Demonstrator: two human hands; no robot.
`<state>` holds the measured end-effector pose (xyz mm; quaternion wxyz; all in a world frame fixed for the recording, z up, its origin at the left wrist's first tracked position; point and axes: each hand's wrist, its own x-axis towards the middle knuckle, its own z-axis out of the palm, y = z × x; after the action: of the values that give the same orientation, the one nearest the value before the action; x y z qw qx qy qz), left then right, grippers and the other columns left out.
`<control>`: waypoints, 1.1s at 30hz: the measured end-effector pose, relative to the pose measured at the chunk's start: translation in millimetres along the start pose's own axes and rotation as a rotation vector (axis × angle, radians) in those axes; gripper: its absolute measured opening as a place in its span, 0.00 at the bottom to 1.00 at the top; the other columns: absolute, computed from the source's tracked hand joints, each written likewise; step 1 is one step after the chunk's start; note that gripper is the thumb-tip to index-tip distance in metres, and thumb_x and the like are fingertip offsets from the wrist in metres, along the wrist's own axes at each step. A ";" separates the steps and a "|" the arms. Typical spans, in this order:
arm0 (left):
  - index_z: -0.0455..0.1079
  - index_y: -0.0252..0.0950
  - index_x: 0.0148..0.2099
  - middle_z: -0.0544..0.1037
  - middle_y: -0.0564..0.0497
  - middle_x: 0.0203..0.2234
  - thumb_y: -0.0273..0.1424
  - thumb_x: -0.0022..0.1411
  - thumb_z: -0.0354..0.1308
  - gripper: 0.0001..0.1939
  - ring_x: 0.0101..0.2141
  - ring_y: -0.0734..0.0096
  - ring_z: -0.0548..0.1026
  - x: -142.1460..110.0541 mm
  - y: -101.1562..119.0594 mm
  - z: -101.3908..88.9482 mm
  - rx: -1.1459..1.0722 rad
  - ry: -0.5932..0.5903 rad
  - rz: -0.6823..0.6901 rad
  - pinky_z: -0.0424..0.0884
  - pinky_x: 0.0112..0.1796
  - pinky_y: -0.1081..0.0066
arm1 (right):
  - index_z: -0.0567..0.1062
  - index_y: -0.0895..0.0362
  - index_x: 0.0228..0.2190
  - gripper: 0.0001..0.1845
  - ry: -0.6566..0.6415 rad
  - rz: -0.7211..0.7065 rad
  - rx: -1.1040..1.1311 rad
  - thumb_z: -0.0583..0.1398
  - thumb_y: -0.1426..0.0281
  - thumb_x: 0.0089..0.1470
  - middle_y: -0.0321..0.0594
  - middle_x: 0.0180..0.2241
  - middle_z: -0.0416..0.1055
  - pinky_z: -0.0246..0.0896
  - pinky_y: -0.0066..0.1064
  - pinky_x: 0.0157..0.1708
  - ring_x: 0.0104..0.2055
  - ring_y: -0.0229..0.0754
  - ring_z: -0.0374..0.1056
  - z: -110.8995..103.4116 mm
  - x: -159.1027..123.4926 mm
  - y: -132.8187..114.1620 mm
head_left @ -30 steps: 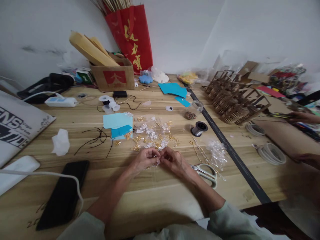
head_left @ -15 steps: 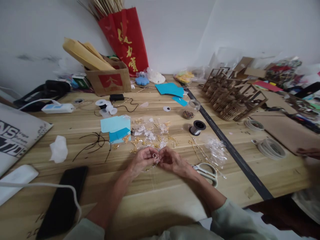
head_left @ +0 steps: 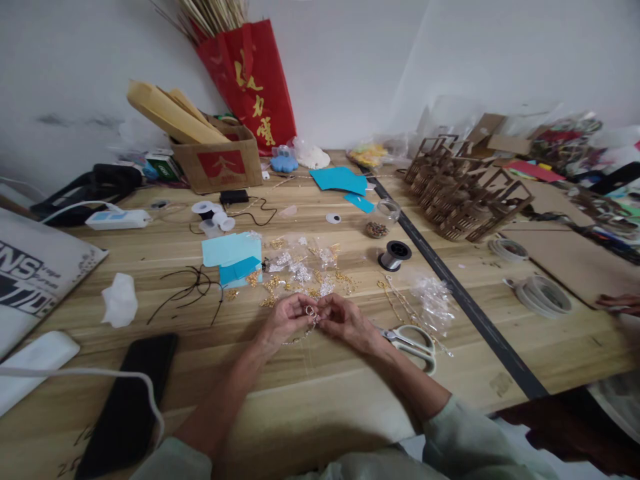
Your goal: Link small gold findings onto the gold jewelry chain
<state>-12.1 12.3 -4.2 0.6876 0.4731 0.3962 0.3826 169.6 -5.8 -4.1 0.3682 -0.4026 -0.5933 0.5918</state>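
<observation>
Low over the wooden table, my left hand (head_left: pixel 284 321) pinches a thin silvery chain with a small ring (head_left: pixel 310 311) at its top. Facing it, my right hand (head_left: pixel 346 323) has its fingertips closed on the same chain, just right of the ring. A loose length of the chain droops below my left fingers, and fine clear threads trail under it. Small gold and silver findings in clear bags (head_left: pixel 300 267) lie just beyond my fingers. White-handled scissors (head_left: pixel 414 347) rest beside my right forearm.
A wire spool (head_left: pixel 395 255), a jar of beads (head_left: pixel 377 229) and gold chains (head_left: pixel 393 300) lie to the right. Brown lantern-like frames (head_left: pixel 455 193) stand farther back. A black phone (head_left: pixel 127 407) and black cord (head_left: pixel 193 291) lie left. Another person's hand (head_left: pixel 617 302) shows at the right edge.
My hands keep nearly the same pinch on the chain, with only slight finger movement. The other person's hand at the right edge has shifted slightly.
</observation>
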 end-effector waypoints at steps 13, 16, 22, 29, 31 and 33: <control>0.70 0.32 0.38 0.77 0.50 0.33 0.27 0.42 0.72 0.20 0.36 0.70 0.75 1.3 -4.8 -1.2 -0.005 0.020 -0.021 0.71 0.40 0.70 | 0.73 0.61 0.31 0.11 0.030 -0.018 -0.299 0.57 0.65 0.56 0.38 0.27 0.69 0.55 0.26 0.28 0.27 0.35 0.62 -4.8 -2.7 -5.1; 0.70 0.32 0.40 0.77 0.49 0.33 0.28 0.44 0.71 0.20 0.36 0.70 0.75 1.2 -6.7 -0.7 0.009 -0.017 -0.012 0.70 0.39 0.70 | 0.73 0.61 0.29 0.12 0.036 -0.037 -0.337 0.56 0.65 0.56 0.39 0.27 0.71 0.56 0.26 0.28 0.27 0.36 0.63 -4.2 -2.9 -6.6; 0.69 0.32 0.41 0.76 0.48 0.35 0.31 0.45 0.71 0.22 0.36 0.70 0.75 0.1 -6.5 1.0 0.043 -0.058 -0.006 0.70 0.38 0.72 | 0.73 0.61 0.29 0.11 0.041 -0.040 -0.354 0.57 0.66 0.56 0.37 0.25 0.69 0.54 0.25 0.27 0.26 0.35 0.61 -6.7 -2.7 -2.5; 0.68 0.31 0.43 0.77 0.47 0.35 0.33 0.48 0.69 0.21 0.37 0.68 0.76 -0.6 -7.0 2.0 0.118 -0.070 0.027 0.70 0.39 0.70 | 0.74 0.60 0.30 0.12 0.046 -0.025 -0.298 0.60 0.63 0.54 0.36 0.24 0.65 0.50 0.25 0.24 0.25 0.35 0.57 -7.6 -3.1 -0.7; 0.68 0.32 0.43 0.77 0.46 0.36 0.32 0.49 0.68 0.20 0.38 0.67 0.76 -1.3 -6.9 2.5 0.136 -0.065 0.037 0.70 0.40 0.69 | 0.74 0.60 0.29 0.13 0.059 -0.015 -0.290 0.61 0.61 0.53 0.35 0.23 0.64 0.49 0.25 0.24 0.24 0.34 0.56 -7.1 -3.0 -1.1; 0.68 0.32 0.44 0.76 0.45 0.38 0.32 0.49 0.68 0.20 0.39 0.66 0.76 -2.1 -6.2 3.2 0.148 -0.065 0.043 0.70 0.41 0.69 | 0.74 0.60 0.29 0.14 0.071 -0.003 -0.295 0.61 0.61 0.52 0.34 0.22 0.63 0.48 0.25 0.23 0.24 0.34 0.55 -6.6 -2.7 -1.1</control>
<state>-9.1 7.7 -9.0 0.6549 0.5431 0.3905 0.3516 176.7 -5.6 -2.7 0.3267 -0.4720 -0.6611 0.4832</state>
